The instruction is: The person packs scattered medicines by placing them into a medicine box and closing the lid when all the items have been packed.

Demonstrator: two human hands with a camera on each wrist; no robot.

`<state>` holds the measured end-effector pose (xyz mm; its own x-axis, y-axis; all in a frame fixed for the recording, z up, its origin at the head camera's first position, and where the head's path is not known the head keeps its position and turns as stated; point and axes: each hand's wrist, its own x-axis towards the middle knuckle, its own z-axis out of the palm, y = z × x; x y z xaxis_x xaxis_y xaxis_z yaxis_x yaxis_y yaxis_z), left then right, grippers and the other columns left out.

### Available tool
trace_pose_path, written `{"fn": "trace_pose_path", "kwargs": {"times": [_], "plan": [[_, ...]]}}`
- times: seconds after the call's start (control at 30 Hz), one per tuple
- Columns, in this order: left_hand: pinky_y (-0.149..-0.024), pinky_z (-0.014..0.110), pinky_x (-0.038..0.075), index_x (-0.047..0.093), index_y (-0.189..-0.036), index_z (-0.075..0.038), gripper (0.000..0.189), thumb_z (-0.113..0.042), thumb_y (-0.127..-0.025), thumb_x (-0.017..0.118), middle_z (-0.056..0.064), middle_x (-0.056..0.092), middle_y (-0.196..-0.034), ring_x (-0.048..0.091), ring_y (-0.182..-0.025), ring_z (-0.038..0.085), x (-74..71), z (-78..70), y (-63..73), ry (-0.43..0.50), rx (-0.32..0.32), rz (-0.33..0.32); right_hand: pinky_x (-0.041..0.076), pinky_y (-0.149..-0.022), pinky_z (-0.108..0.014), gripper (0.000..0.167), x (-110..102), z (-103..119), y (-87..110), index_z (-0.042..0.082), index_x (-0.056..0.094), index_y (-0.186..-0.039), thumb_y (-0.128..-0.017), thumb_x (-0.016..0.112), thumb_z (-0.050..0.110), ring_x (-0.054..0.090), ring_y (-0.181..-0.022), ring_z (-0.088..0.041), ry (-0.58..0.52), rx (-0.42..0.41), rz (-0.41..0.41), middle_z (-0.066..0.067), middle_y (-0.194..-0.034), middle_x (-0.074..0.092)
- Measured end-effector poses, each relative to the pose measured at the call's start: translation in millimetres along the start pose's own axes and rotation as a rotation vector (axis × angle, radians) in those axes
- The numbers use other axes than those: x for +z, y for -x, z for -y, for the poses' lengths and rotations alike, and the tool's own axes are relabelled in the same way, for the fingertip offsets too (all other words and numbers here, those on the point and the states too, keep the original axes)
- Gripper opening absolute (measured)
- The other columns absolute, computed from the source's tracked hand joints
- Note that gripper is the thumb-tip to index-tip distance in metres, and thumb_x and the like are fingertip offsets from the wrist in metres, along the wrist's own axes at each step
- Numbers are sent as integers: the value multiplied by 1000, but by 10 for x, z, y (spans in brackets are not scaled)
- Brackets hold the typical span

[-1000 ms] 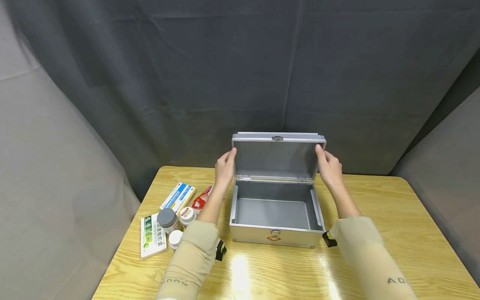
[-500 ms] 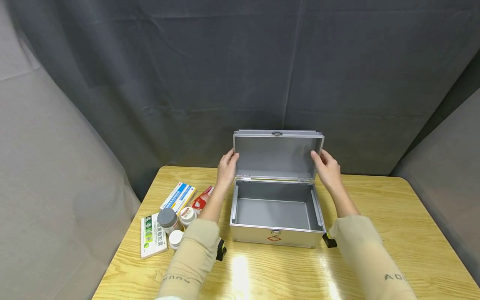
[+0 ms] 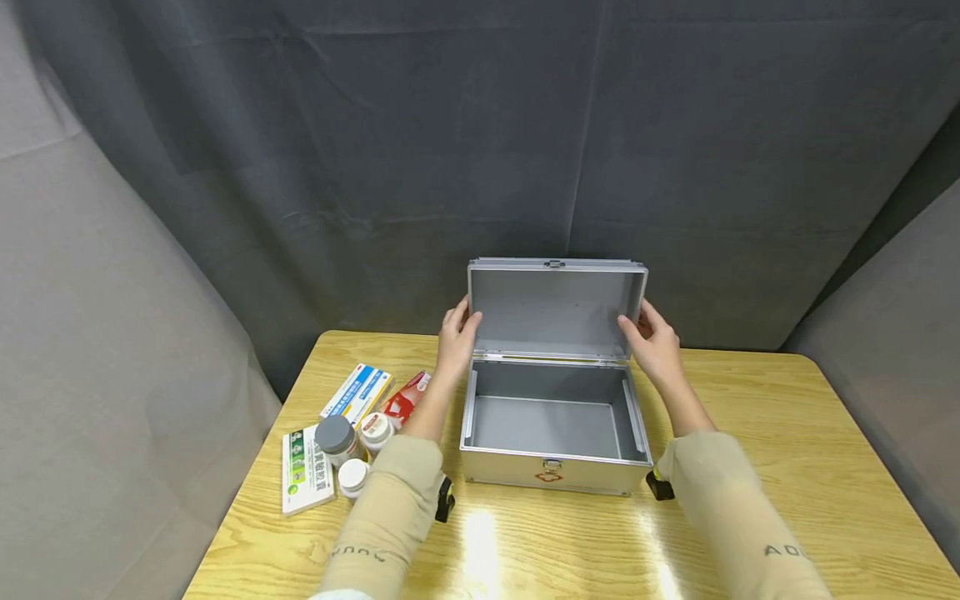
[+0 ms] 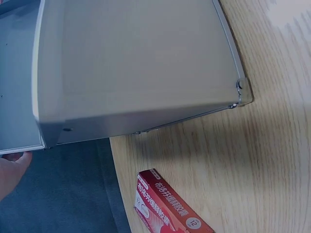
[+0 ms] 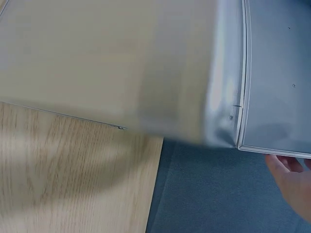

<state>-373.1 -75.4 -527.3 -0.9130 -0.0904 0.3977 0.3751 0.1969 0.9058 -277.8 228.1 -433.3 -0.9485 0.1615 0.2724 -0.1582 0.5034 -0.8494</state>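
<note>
A silver metal first-aid case [image 3: 495, 468] with a red emblem and a front latch stands on the table, its lid [image 3: 551, 308] raised upright at the back. Nothing lies inside the grey interior. My left hand [image 3: 454, 342] holds the lid's left side edge, thumb toward the front and fingers going behind. On the opposite edge my right hand [image 3: 656, 346] grips the lid the same way. In the left wrist view, the left hand [image 4: 10, 174] shows at the lid's rim; the right wrist view has the right hand [image 5: 294, 187] at its rim, some fingers hidden.
Left of the case lie a blue-and-white box [image 3: 358, 393], a red box [image 3: 405, 400] and a green-and-white box [image 3: 307, 475]. A grey-capped jar [image 3: 334, 435] and two white-capped bottles, one [image 3: 377, 427] behind the other, stand among them. A dark curtain [image 3: 450, 167] hangs behind the table.
The lid has tilted a little further back, its top edge rising in view. Both hands have slid slightly down its sides and remain on it.
</note>
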Motion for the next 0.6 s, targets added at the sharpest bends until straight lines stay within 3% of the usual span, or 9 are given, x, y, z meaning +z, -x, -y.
{"fn": "trace_pose_path", "kwargs": {"times": [0.07, 0.1, 0.17, 0.23, 0.43, 0.47, 0.53, 0.6], "plan": [[-87, 22, 43, 48, -133, -14, 52, -37, -87, 57, 6, 53, -110, 53, -100, 15, 20, 60, -10, -10, 31, -13, 43, -90, -47, 54, 5, -15, -3, 6, 36, -139, -92, 53, 25, 51, -113, -36, 5, -5, 4, -23, -126, 51], [-90, 25, 43, 46, -135, -14, 53, -35, -88, 57, 7, 52, -112, 53, -103, 16, 8, 3, 7, -10, 6, 4, 43, -89, -48, 54, 9, -20, -3, 6, 36, -139, -91, 53, 25, 52, -113, -36, 8, -9, 3, -23, -126, 51], [-86, 19, 43, 49, -133, -16, 52, -38, -86, 58, 4, 52, -108, 53, -99, 13, 38, 99, -17, -3, 63, -29, 44, -86, -47, 54, 14, -28, -5, 6, 37, -139, -91, 53, 24, 52, -112, -36, 20, -16, 0, -23, -125, 51], [-90, 24, 43, 46, -135, -16, 52, -35, -88, 57, 7, 51, -112, 53, -104, 16, 44, 133, -35, -18, 21, -5, 44, -84, -46, 54, 16, -32, -5, 6, 36, -139, -91, 53, 24, 53, -111, -36, 25, -18, 3, -23, -125, 51], [-89, 20, 42, 44, -134, -34, 52, -46, -85, 57, -1, 49, -112, 52, -104, 12, 172, 888, -265, -61, 59, -31, 42, -88, -50, 58, -10, -21, 8, 5, 31, -141, -91, 55, 21, 49, -114, -39, 12, -14, 48, -24, -128, 47], [-89, 21, 43, 44, -134, -35, 52, -47, -85, 58, -1, 49, -113, 52, -104, 12, 177, 959, -289, -53, 65, -26, 41, -89, -51, 59, -20, -18, 11, 5, 30, -142, -90, 55, 21, 48, -115, -40, 12, -14, 61, -25, -129, 47], [-88, 22, 43, 43, -134, -34, 54, -47, -84, 58, -1, 48, -114, 51, -103, 12, 169, 911, -277, -46, 48, -12, 40, -92, -52, 62, -47, -7, 19, 5, 27, -143, -90, 55, 20, 45, -117, -43, 9, -9, 92, -27, -130, 44], [-88, 24, 44, 44, -136, -27, 55, -42, -85, 59, 3, 48, -116, 52, -103, 16, 120, 615, -190, -34, 28, 9, 38, -93, -54, 65, -79, -2, 29, 6, 23, -144, -90, 55, 21, 42, -118, -46, 20, 6, 140, -28, -132, 41]]}}
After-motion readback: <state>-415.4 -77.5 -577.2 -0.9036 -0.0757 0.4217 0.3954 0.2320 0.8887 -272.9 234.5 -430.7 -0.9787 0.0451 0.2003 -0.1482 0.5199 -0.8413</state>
